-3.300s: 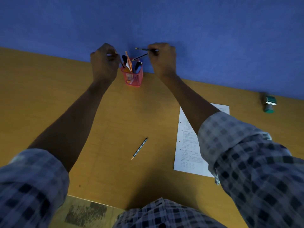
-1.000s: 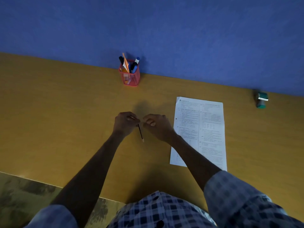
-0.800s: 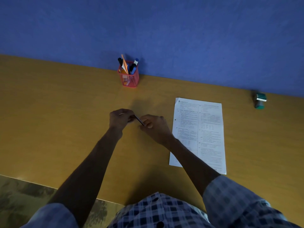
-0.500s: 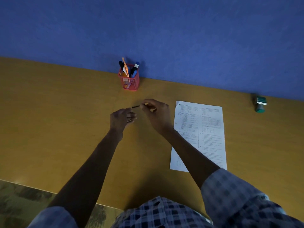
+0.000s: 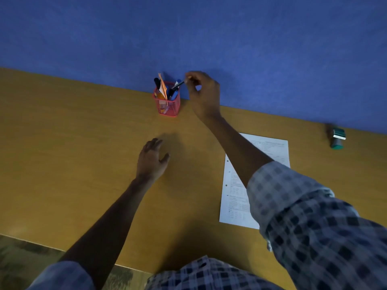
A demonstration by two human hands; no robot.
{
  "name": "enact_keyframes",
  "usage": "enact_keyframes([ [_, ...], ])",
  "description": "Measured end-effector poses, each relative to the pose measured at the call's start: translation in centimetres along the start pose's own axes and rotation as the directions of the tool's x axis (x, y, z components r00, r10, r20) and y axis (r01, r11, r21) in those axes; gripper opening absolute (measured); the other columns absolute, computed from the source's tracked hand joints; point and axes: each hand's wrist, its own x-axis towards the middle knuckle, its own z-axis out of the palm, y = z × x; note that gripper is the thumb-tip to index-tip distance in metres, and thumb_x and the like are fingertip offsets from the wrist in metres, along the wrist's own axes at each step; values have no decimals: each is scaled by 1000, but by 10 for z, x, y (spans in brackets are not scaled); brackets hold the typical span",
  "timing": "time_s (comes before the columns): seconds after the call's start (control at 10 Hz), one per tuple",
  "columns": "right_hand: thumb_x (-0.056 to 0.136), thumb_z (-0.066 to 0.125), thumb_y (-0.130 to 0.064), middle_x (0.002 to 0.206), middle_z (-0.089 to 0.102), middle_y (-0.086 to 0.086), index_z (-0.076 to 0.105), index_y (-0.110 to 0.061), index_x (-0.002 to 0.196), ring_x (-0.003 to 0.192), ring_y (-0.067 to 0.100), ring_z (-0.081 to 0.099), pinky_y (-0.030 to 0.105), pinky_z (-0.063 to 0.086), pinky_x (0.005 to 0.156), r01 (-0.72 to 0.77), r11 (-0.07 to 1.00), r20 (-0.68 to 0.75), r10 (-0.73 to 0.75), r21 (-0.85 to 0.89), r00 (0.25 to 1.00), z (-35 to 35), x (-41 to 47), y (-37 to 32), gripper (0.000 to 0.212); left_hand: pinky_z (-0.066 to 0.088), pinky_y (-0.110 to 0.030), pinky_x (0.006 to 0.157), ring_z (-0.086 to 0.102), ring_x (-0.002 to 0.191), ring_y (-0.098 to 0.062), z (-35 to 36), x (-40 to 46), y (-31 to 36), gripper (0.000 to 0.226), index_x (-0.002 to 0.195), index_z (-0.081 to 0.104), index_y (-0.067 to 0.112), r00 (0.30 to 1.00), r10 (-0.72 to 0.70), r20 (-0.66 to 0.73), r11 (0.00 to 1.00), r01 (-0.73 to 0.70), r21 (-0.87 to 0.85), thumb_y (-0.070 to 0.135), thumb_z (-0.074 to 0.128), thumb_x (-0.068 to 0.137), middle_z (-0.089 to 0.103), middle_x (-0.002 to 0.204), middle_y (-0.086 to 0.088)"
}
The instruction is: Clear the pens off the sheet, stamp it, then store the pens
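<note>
So since half a second back, the right hand (image 5: 204, 95) has gone from the middle of the desk up to the pen cup (image 5: 167, 102), taking the pen (image 5: 178, 85) with it, and the left hand (image 5: 152, 159) has let go and stayed behind.

Only one view, the head camera. The right hand is pinching the pen by its top end with thumb and fingertips, just right of the cup. The pen's long axis runs on a slant, upper end toward the hand and lower end dipping over the cup's rim among the other markers and pens. I can't tell whether the tip has touched the bottom.

The left hand is in front of the cup, well apart from it, fingers loosely spread and empty, low over the desk (image 5: 62, 147); can't tell if it's touching.

The sheet (image 5: 234, 197) lies flat, in front of the cup and off to the right, partly under the right forearm. It has printed text and tables, too small to read. The stamp (image 5: 337, 139) sits far right of the cup against the blue wall (image 5: 251, 49), lying on its side; no label readable.
</note>
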Motion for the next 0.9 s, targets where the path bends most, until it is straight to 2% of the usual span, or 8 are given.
enact_keyframes([
  [0.1, 88, 64, -18, 86, 74, -3, 70, -12, 99, 79, 11, 69, 37, 57, 74, -26, 999, -31, 25, -32, 999, 7, 23, -5, 14, 32, -48, 114, 32, 141, -34, 8, 1, -12, 62, 141, 48, 10, 997, 6, 73, 991, -15, 132, 29, 68, 86, 41, 150, -14],
  [0.2, 87, 65, -22, 87, 75, -8, 66, -15, 99, 77, 11, 70, 34, 57, 68, 13, 991, -9, -14, -137, 1000, 17, 40, -7, 15, 30, -49, 114, 28, 144, -34, 13, -2, -15, 64, 142, 45, 13, 996, 6, 84, 985, -21, 173, 33, 67, 85, 36, 154, -13],
  [0.4, 92, 56, -27, 87, 73, -3, 62, -20, 103, 82, 21, 68, 33, 54, 66, 119, 903, 138, -67, -413, 988, 38, 59, 0, 14, 30, -50, 114, 27, 144, -35, 17, -5, -16, 63, 142, 44, 12, 998, 20, 61, 982, -31, 187, 33, 65, 86, 34, 155, -14],
  [0.5, 95, 51, -29, 89, 72, -1, 60, -20, 103, 83, 21, 68, 34, 55, 67, 140, 866, 185, -56, -480, 981, 45, 58, 3, 15, 29, -49, 115, 26, 145, -35, 19, -8, -15, 64, 144, 42, 11, 998, 22, 59, 981, -33, 193, 34, 63, 88, 31, 156, -15],
  [0.7, 98, 48, -30, 102, 69, 2, 69, -17, 102, 98, 19, 64, 28, 49, 74, 173, 794, 319, 28, -583, 947, 52, 56, 15, 25, 23, -49, 117, 22, 147, -35, 22, -10, -14, 64, 147, 38, 11, 999, 18, 40, 985, -25, 170, 33, 61, 91, 27, 158, -16],
  [0.8, 98, 49, -37, 116, 62, 6, 68, -12, 107, 108, 18, 58, 28, 46, 80, 205, 792, 395, 50, -575, 917, 52, 55, 20, 33, 24, -50, 118, 22, 147, -36, 24, -11, -15, 65, 148, 36, 12, 999, 44, 28, 988, -47, 148, 33, 61, 91, 28, 158, -16],
  [0.9, 99, 48, -37, 126, 58, 5, 64, -14, 120, 118, 19, 53, 33, 47, 93, 254, 804, 436, 7, -538, 900, 49, 52, 17, 36, 24, -50, 117, 22, 146, -35, 22, -8, -15, 65, 147, 37, 12, 999, 35, 27, 987, -39, 159, 33, 62, 90, 28, 158, -15],
])
